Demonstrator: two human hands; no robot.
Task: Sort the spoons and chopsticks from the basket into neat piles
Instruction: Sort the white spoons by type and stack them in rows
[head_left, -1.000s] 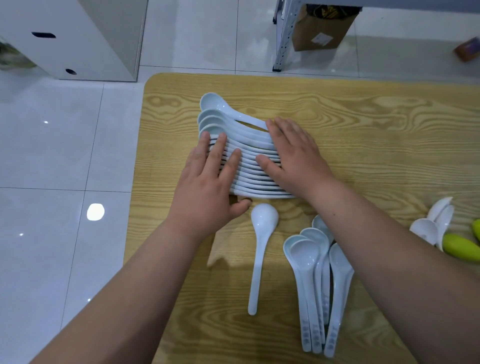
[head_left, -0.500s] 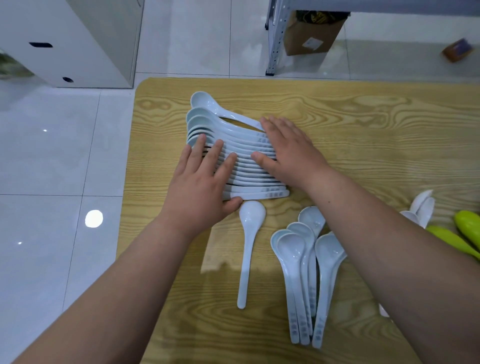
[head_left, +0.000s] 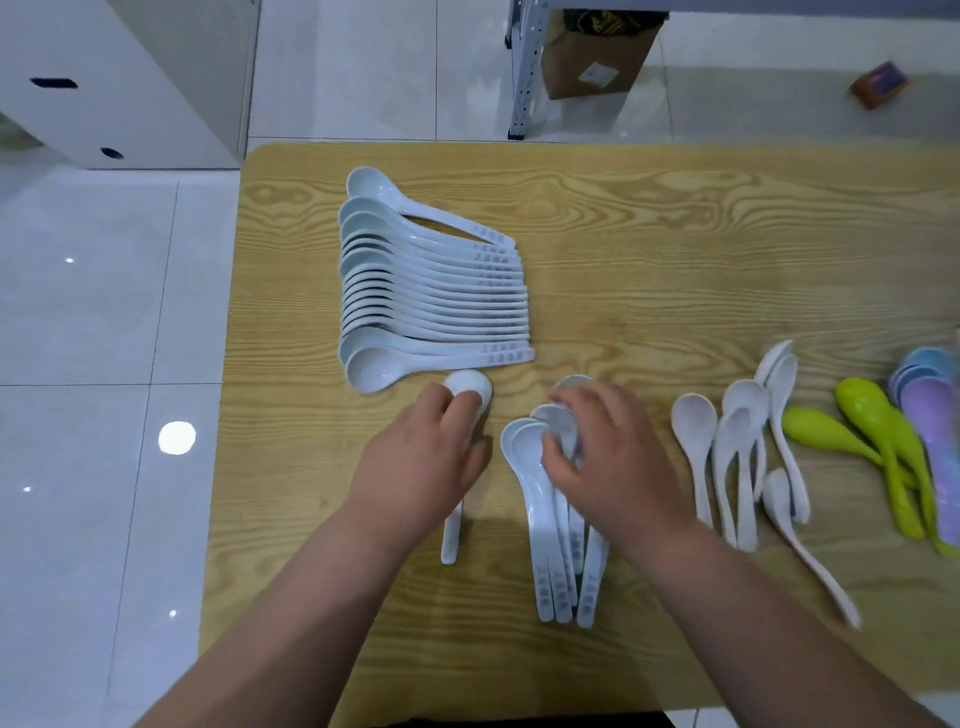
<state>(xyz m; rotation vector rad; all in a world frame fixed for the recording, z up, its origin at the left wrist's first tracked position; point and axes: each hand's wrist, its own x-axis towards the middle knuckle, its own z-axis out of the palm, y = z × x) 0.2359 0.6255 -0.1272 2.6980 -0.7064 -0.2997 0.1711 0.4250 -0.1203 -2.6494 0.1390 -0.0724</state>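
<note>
A neat overlapping row of several pale blue spoons lies at the back left of the wooden table, handles pointing right. Just in front of it my left hand curls over the neck of a single white spoon, whose handle shows below my palm. My right hand lies with bent fingers on the bowls of a small bunch of pale blue spoons; its grip is blurred. No basket or chopsticks are in view.
To the right lie several plain white spoons, green spoons and purple and blue ones at the frame edge. The table's left edge borders tiled floor. A white cabinet and a cardboard box stand beyond.
Both hands have left the long row of spoons and come toward me: the left onto the single spoon, the right onto the small bunch. The view has shifted right.
</note>
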